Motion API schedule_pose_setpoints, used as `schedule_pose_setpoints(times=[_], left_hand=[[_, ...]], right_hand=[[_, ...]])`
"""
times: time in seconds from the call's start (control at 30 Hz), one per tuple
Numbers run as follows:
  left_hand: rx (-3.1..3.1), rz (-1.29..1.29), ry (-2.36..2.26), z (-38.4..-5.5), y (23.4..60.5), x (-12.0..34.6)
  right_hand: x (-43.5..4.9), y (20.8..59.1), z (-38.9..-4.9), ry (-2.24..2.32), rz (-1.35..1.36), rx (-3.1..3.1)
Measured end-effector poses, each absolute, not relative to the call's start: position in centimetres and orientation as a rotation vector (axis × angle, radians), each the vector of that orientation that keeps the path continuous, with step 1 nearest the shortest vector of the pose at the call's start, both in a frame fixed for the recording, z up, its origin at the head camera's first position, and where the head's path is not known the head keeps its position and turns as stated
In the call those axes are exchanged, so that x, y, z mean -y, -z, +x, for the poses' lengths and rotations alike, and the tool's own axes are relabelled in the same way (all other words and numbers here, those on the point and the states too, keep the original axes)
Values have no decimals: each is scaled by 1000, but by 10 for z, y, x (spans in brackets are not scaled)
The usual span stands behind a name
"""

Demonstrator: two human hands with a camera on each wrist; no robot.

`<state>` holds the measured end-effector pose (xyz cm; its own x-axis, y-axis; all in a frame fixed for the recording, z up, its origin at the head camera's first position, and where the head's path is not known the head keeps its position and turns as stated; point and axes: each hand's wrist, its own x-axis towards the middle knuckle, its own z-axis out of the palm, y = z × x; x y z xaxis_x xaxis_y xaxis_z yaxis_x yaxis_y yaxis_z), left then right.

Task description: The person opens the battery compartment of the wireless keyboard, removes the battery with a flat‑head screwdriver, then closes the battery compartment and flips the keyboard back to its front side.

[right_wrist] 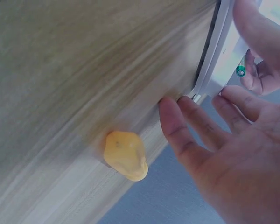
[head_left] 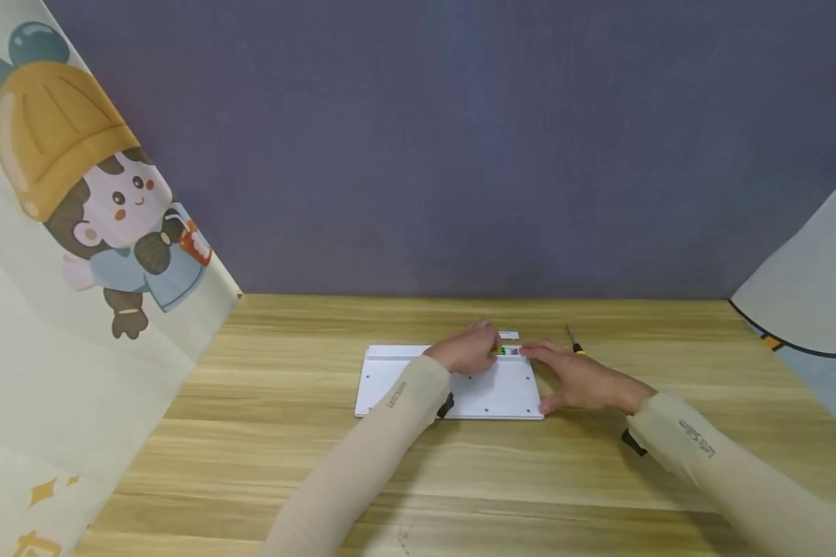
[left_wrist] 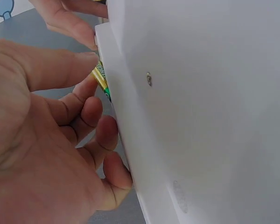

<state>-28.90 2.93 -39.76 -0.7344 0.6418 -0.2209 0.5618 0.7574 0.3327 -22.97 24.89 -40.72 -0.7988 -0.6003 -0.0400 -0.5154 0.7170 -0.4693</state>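
A white keyboard-like panel (head_left: 488, 394) lies on the table with small screw dots on its upper face. Along its far edge runs a raised strip with an opening (head_left: 514, 351) at the right. My left hand (head_left: 470, 350) pinches a green and gold battery (left_wrist: 101, 77) between thumb and fingers at that opening. The battery's green end (right_wrist: 241, 71) shows in the right wrist view. At the panel's right end, my right hand (head_left: 585, 381) rests with fingers extended, fingertips by the far corner and thumb by the near corner.
A small white cover piece (head_left: 508, 335) lies just beyond the panel. A screwdriver (head_left: 575, 340) with a yellow and black handle lies behind my right hand; a yellow rounded piece (right_wrist: 125, 156) appears in the right wrist view. A dark wall (head_left: 460, 155) stands behind the wooden table (head_left: 251, 464).
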Motion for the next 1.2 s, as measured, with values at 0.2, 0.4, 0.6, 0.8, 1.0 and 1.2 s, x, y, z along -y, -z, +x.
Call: schedule_pose_setpoints(times=[0.2, 0.4, 0.6, 0.8, 1.0, 1.2], left_hand=[[-2667, 855, -385, -286, 395, -32], [-2691, 802, -370, -283, 394, -38], [-2725, 757, -312, -283, 398, -43], [-2738, 728, -312, -281, 397, -45], [-2732, 714, -354, -280, 394, -46], [-2735, 704, -374, -281, 395, -45]], right_hand=[[-249, 406, -231, 675, -903, -2727], [-250, 407, -231, 679, -913, -2729], [-249, 408, -231, 684, -915, -2736], [-250, 409, -231, 685, -901, -2734], [-250, 408, -230, 676, -903, -2743], [-249, 409, -229, 694, -901, -2726]])
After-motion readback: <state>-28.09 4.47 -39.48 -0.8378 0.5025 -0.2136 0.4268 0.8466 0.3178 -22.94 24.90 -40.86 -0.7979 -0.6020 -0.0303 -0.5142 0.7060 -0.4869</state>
